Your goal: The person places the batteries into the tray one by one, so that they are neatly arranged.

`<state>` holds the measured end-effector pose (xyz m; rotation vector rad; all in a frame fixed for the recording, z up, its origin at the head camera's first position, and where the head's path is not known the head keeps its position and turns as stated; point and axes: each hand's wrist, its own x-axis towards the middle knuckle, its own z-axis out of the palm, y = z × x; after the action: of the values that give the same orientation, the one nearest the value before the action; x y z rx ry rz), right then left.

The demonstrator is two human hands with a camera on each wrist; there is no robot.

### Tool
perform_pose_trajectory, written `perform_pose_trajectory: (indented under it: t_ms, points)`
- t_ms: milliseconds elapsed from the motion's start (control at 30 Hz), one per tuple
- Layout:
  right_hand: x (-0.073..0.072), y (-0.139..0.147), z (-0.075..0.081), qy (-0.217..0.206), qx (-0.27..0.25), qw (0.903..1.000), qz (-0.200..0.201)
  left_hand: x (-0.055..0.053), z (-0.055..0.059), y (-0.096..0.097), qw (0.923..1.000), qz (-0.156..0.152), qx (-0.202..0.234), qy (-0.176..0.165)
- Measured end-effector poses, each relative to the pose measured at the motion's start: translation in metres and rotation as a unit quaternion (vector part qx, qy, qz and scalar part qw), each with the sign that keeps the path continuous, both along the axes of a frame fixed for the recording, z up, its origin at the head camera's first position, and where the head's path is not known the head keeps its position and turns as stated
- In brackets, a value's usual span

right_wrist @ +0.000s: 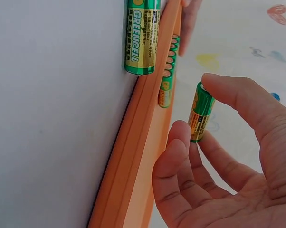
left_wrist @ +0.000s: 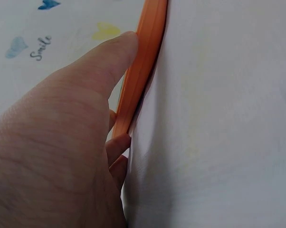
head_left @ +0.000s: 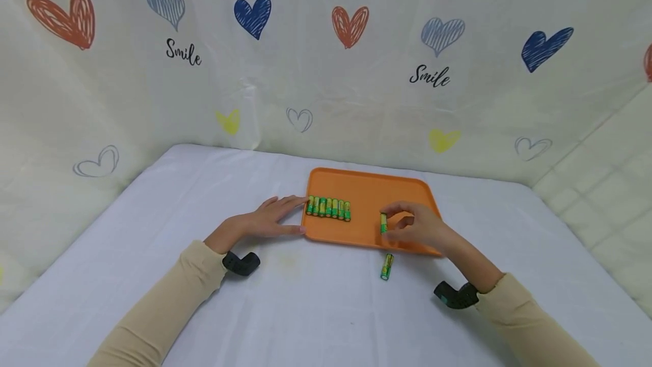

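Note:
An orange tray (head_left: 364, 188) lies on the white-covered table. Along its left side, my left hand (head_left: 267, 218) rests with fingers extended, thumb and fingertips at the rim; the left wrist view shows the thumb against the tray's outer wall (left_wrist: 145, 57). Inside the tray, several green-and-yellow batteries (head_left: 328, 208) lie side by side in a row by the left edge. Over the tray's right part, my right hand (head_left: 417, 225) pinches one battery (right_wrist: 201, 114) by its ends between thumb and fingers. Another battery (head_left: 387, 267) lies on the table just in front of the tray.
A white cloth (head_left: 305, 310) covers the table around the tray. Behind stands a pale backdrop (head_left: 316, 84) printed with hearts and "Smile". Dark wrist devices sit under the left wrist (head_left: 241, 264) and the right wrist (head_left: 457, 295).

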<state>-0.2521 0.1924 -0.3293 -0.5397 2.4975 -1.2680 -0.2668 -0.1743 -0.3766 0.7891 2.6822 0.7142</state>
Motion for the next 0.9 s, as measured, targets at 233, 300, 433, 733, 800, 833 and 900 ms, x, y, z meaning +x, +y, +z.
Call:
perform_pose_trajectory:
  t_ms: [233, 300, 433, 733, 800, 833, 900]
  points:
    - [-0.008, -0.011, 0.002, -0.010, 0.000, 0.9999, -0.003, -0.001, 0.000, 0.000, 1.0000, -0.003, 0.003, 0.002]
    - [-0.010, -0.014, 0.002, -0.009, 0.000, 1.0000, -0.001, -0.001, 0.000, 0.000, 1.0000, -0.001, 0.002, 0.000]
    - [-0.015, -0.019, 0.001, -0.007, -0.002, 1.0000, 0.006, -0.002, -0.001, -0.001, 1.0000, -0.001, 0.001, 0.005]
    - [-0.029, -0.029, -0.006, -0.011, -0.013, 0.9998, 0.010, -0.004, -0.004, 0.000, 1.0000, -0.004, 0.005, 0.003]
    - [-0.032, -0.032, -0.008, -0.014, -0.011, 0.9998, 0.012, -0.004, -0.004, 0.000, 1.0000, -0.002, 0.001, 0.004]
    - [-0.034, -0.033, -0.009, -0.015, -0.012, 0.9997, 0.015, -0.005, -0.004, 0.000, 1.0000, 0.000, -0.002, 0.005]
    - [-0.037, -0.037, -0.011, -0.020, -0.015, 0.9995, 0.020, -0.005, -0.005, 0.000, 1.0000, 0.003, -0.004, 0.006]
